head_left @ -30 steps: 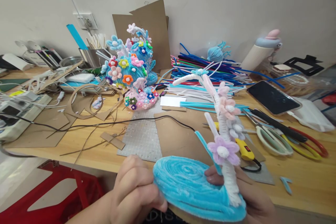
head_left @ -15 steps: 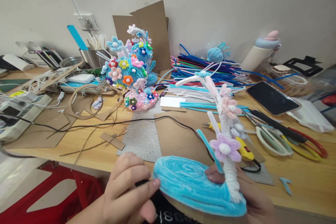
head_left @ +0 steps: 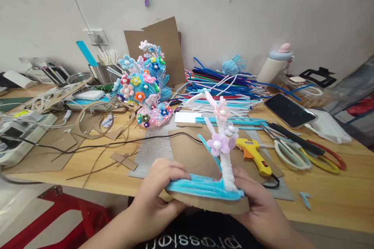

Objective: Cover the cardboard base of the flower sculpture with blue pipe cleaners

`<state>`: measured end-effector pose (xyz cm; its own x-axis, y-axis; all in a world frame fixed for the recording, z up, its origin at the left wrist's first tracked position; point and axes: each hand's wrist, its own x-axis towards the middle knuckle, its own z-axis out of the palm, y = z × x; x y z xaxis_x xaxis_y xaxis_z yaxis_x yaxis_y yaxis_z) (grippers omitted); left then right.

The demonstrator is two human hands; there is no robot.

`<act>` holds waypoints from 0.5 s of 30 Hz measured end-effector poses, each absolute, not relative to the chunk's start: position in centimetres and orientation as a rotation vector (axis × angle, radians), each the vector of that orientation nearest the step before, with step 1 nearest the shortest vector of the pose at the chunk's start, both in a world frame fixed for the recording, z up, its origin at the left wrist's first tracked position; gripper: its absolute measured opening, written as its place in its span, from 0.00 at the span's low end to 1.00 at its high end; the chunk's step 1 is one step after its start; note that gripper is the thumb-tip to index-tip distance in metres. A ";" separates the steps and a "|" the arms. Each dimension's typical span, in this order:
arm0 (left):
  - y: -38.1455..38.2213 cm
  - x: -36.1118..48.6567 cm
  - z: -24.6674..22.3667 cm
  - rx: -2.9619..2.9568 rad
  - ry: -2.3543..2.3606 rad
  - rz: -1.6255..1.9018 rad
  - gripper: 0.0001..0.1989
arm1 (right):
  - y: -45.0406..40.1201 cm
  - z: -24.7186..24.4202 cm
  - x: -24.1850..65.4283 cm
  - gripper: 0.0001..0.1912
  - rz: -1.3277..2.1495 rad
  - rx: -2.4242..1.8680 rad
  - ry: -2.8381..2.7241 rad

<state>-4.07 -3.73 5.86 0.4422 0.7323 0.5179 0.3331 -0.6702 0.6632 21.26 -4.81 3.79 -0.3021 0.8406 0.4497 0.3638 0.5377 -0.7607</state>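
Note:
Both hands hold a pipe-cleaner flower craft (head_left: 201,187) at the table's front edge. Its round cardboard base is covered on top with coiled blue pipe cleaner, and a white wrapped stem (head_left: 227,169) stands at the right side. A purple flower (head_left: 218,144), a pink flower and a pale one sit on the stem, which bends left at the top. My left hand (head_left: 162,186) grips the base's left edge, fingers on top and thumb beneath. My right hand (head_left: 254,198) grips the right edge behind the stem, its fingers partly hidden.
A yellow glue gun (head_left: 257,157) lies on cardboard behind my right hand. Scissors (head_left: 292,153) and a phone (head_left: 289,109) are to the right. Bundled pipe cleaners (head_left: 224,83) and a finished-looking flower craft (head_left: 143,85) stand at the back. A black cable (head_left: 117,140) crosses the table.
My left hand has moved from beside the base to grip its left edge. The craft has shifted left and tilted, showing more of its cardboard side. The glue gun is now more visible.

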 end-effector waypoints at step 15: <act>-3.6 -4.0 3.9 2.205 0.705 1.268 0.12 | 1.0 4.1 37.4 0.14 0.243 -1.990 -1.379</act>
